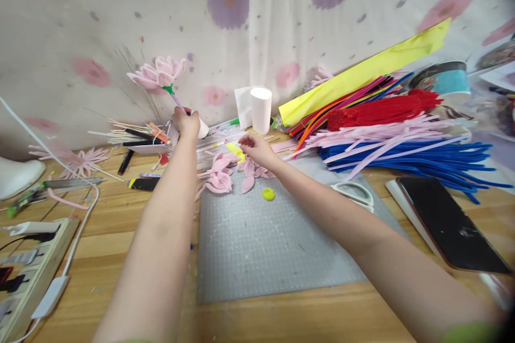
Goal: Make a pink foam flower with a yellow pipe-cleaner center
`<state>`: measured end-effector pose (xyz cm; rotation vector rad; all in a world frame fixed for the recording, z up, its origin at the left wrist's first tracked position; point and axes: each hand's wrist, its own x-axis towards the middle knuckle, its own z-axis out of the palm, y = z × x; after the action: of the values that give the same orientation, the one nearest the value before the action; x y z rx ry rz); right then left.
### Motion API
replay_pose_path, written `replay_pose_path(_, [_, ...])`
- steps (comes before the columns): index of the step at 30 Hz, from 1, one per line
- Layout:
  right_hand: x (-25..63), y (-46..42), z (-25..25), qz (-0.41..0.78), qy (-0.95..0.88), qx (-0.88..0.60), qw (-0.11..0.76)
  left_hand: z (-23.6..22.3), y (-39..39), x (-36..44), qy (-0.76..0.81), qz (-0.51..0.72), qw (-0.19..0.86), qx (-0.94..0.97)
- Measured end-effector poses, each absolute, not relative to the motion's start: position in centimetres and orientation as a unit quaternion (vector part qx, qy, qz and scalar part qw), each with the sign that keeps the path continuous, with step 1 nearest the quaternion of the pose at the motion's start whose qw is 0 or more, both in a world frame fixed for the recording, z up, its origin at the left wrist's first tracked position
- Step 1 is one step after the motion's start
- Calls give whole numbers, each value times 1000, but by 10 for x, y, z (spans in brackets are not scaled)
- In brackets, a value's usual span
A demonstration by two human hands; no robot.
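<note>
I've got the pink flower [166, 72] up in the L hand [187, 123], fingers closed round its purple stem; green bit [168, 89] & petals stand clear above them, leaning L. White cup-like thing [204, 129] just R of & below those fingers; I can't tell if they touch it.

R hand [258, 150] is well R of the L, fingers bent & bunched; I can't tell if they're pinching anything. Yellow piece [233, 149] sits right by their tips, on the L. Pink petal pieces [221, 177] just below the R fingers, w/ small yellow-green disc [269, 194] a bit nearer me on the grey mat [241, 257]. White cylinder [261, 112] upright just beyond the R fingers.

Well R of those: red bundle [374, 112], blue stems [414, 163], yellow sheet [370, 72] slanting above. Scissors [358, 193] & phone [450, 220] also R, nearer me.

L of the L fingers, nearer me: black tool w/ yellow end [144, 184], then power strip [52, 262] far L, on the wooden worktop [107, 220].
</note>
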<state>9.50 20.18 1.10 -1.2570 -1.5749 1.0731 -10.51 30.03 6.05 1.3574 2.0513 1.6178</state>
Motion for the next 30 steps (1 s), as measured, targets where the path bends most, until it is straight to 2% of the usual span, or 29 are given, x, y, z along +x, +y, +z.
replay_pose_path(6, [92, 184, 30, 435, -628, -478, 433, 103, 264, -92, 668, 551, 145, 479])
replay_pose_path(12, [100, 158, 77, 404, -609, -428, 533, 111, 165, -49, 609, 508, 286, 538])
replay_pose_path(14, [104, 147, 89, 426, -626, -395, 519, 102, 130, -28, 593, 460, 349, 562])
replay_pose_path(18, [111, 118, 96, 494, -643, -395, 432, 81, 80, 6, 554, 382, 437, 597])
replay_pose_path(21, [118, 100, 95, 504, -614, -421, 438, 73, 59, 18, 559, 381, 443, 588])
replay_pose_path(25, [149, 97, 106, 484, -572, -415, 516, 67, 43, 11, 580, 398, 427, 569])
replay_pose_path(28, [186, 105, 120, 441, -572, -412, 556, 62, 36, -4, 607, 410, 393, 555])
replay_pose_path(30, [209, 107, 124, 399, -598, -429, 547, 61, 35, -16, 620, 452, 367, 525])
